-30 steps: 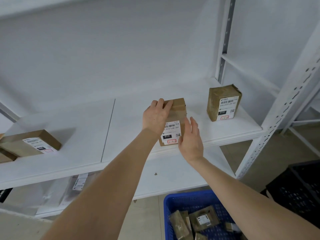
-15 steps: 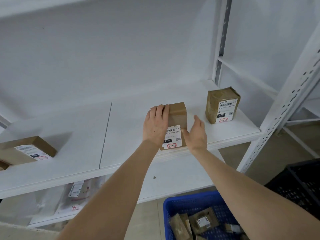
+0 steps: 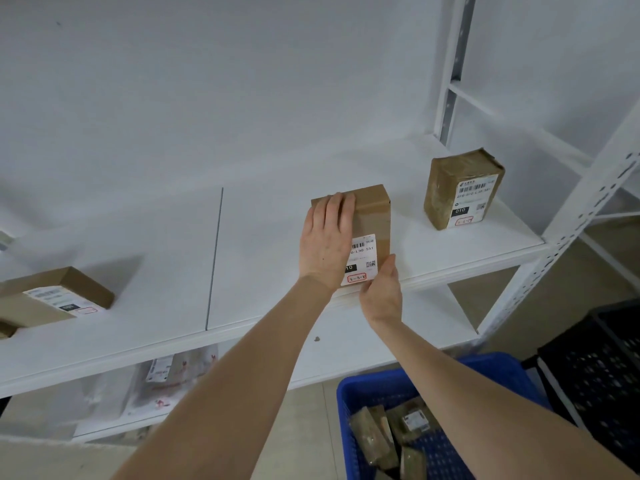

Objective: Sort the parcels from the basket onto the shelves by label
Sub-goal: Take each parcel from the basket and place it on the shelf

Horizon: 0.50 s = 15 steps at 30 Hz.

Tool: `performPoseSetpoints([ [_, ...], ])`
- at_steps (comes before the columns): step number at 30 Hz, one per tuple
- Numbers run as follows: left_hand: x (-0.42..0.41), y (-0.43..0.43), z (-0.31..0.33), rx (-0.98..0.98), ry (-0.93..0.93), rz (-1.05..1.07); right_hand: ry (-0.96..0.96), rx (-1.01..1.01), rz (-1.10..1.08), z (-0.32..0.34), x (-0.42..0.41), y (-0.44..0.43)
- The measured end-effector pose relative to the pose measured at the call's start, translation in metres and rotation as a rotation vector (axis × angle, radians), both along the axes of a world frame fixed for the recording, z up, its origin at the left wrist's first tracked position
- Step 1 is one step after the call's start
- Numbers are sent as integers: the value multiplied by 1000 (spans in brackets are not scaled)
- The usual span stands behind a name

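A brown cardboard parcel [image 3: 372,216] with a white label marked 010 lies on the white middle shelf [image 3: 263,271] near its front edge. My left hand [image 3: 325,244] rests flat on the parcel's left half, fingers straight and reaching its far edge. My right hand [image 3: 381,296] touches the parcel's near right corner, with the thumb up along the right side and the fingers hidden. The blue basket [image 3: 367,386] stands on the floor below, with several taped brown parcels [image 3: 388,434] inside.
A second labelled brown parcel [image 3: 460,188] stands at the shelf's right end. Another box [image 3: 59,296] lies at the far left. Plastic mailers [image 3: 162,379] sit on the lower shelf. A white perforated upright [image 3: 568,233] and a black crate [image 3: 599,368] are at the right.
My right hand moved in from beside the parcel to its near right corner. My left hand stayed flat on the parcel, which lies slightly farther right on the shelf.
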<state>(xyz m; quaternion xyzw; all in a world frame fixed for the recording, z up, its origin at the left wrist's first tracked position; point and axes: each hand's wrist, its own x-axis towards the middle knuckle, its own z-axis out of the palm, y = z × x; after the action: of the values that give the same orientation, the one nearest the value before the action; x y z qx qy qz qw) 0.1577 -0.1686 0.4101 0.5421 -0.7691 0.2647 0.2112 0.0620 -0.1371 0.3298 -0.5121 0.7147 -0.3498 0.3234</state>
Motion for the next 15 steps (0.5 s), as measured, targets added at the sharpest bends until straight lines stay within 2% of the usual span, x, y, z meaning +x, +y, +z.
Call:
performPoseSetpoints([
  [10, 9, -27, -2, -23, -12, -6, 155, 91, 133, -3, 4, -8],
  [15, 8, -38, -1, -17, 1, 3, 174, 134, 180, 0, 2, -25],
])
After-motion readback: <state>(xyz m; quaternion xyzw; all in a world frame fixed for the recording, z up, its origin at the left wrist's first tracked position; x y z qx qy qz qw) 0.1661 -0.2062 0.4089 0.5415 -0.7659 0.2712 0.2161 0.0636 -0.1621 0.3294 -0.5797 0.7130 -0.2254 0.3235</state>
